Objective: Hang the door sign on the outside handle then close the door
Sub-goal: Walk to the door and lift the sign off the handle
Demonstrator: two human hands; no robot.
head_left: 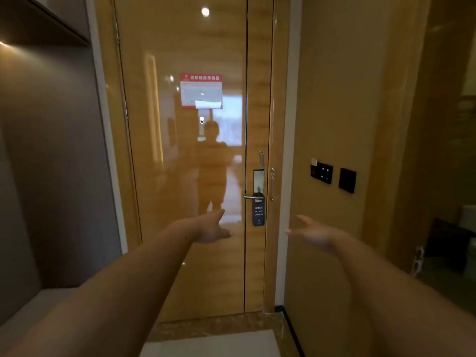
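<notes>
A glossy wooden door (190,202) stands shut in front of me. A dark "do not disturb" door sign (258,212) hangs from the silver lever handle (251,197) on this inner side of the door. My left hand (212,226) reaches forward, open and empty, below and left of the handle. My right hand (309,231) is also open and empty, stretched out to the right of the sign, in front of the door frame. Neither hand touches the sign or handle.
A security chain (272,182) hangs on the frame right of the lock plate. A red-bordered notice (201,91) is stuck on the door. Dark switch panels (322,172) sit on the right wall. A grey wall with a shelf (51,24) stands left. A pale mat (213,343) lies on the floor.
</notes>
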